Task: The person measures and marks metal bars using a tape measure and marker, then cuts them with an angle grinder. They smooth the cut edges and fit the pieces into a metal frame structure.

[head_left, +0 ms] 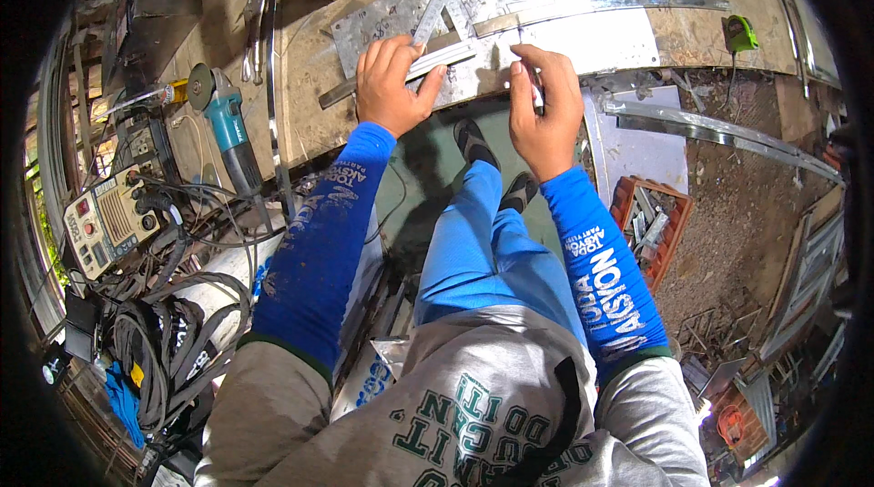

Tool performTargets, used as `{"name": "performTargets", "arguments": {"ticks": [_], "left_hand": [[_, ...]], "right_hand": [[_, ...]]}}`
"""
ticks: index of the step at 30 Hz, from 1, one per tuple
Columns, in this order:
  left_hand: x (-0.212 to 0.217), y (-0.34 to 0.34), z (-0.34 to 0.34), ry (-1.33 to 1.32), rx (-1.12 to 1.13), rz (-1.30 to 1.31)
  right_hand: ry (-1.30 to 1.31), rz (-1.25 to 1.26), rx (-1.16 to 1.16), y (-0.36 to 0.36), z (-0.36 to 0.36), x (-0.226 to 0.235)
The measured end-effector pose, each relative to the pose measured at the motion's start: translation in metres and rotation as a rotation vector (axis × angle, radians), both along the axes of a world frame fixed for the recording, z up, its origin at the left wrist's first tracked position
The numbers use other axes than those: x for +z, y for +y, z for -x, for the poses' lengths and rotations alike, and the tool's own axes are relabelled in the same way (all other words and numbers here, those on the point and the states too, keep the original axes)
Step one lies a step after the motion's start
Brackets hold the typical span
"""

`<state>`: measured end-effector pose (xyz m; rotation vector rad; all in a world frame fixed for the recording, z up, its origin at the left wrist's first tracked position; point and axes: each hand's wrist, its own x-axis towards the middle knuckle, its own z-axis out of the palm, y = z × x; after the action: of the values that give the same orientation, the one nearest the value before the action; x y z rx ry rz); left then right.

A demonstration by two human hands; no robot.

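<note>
My left hand [391,85] presses down on a metal square ruler [437,23] lying on a curved grey metal sheet [583,32] on the workbench. My right hand [544,105] is closed around a thin marker or scribe [535,91] at the sheet's near edge, just right of the ruler. A long thin metal strip [601,6] crosses the sheet from lower left to upper right, under the ruler. Both forearms wear blue sleeves.
A teal angle grinder [228,123] lies on the bench at left, above a welding machine [105,218] and tangled cables [173,341]. A green tape measure [740,32] sits at far right. Bent metal strips [710,127] and a red crate [651,228] lie at right.
</note>
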<state>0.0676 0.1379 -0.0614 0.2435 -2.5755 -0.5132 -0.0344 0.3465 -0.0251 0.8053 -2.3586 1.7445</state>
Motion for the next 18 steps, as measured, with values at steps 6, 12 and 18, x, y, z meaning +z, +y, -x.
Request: {"name": "performTargets", "arguments": {"ticks": [6, 12, 18], "left_hand": [[-0.005, -0.001, -0.001, 0.037, 0.005, 0.006], [-0.008, -0.002, -0.002, 0.048, 0.008, -0.014], [-0.006, 0.002, 0.0, 0.045, 0.112, 0.109]], "right_hand": [[0.125, -0.496, 0.145, -0.006, 0.058, -0.002], [0.316, -0.61, 0.299, -0.012, 0.091, -0.019], [0.31, -0.556, 0.297, -0.017, 0.095, -0.025]]}}
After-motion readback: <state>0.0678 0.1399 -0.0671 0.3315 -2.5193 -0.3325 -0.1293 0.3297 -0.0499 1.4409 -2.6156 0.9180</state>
